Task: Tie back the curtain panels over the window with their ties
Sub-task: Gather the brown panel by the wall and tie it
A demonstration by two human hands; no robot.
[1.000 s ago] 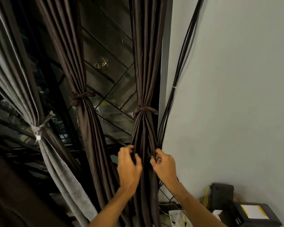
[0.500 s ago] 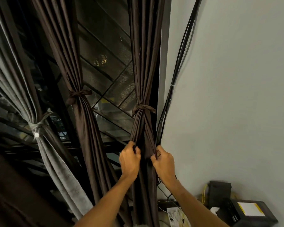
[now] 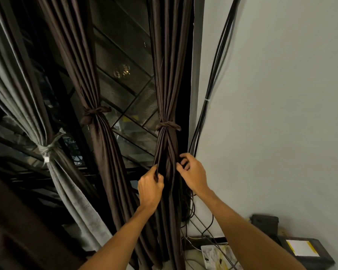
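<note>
- Our left grip point(image 3: 150, 189) pinches folds of the rightmost curtain point(image 3: 169, 65), centre frame, below its tie point(image 3: 167, 126).
- Our right grip point(image 3: 193, 176) curls round that curtain's right edge.

Three curtain panels on record: one grey panel point(image 3: 18, 90), two brown panels point(image 3: 74, 55). Three ties: one grey tie point(image 3: 47, 151), two brown ties point(image 3: 95, 112). Two hands: left hand point(image 3: 149, 189), right hand point(image 3: 193, 176). Two dark boxes point(image 3: 264, 223).

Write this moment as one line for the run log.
left hand: grips right panel below tie | right hand: grips its right edge | others: middle panel tied, grey panel tied | phase: likely adjusting folds
</note>
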